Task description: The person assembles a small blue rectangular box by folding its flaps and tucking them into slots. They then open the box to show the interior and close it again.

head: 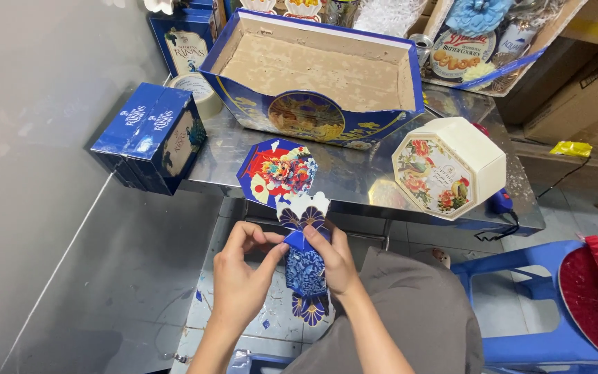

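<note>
We see both forearms rising bare from the bottom edge, angled inward so that the wrists converge at the centre. Our left hand [240, 277] sits palm-down, knuckles arched, its thumb and forefinger drawn together in a pinch at the fingertips. Our right hand [335, 260] faces it from just beside, fingers curled and thumb pressed forward in a matching pinch. The two sets of fingertips nearly meet. Both wrists are slightly bent, elbows tucked low near the body, hands held at lap height.
</note>
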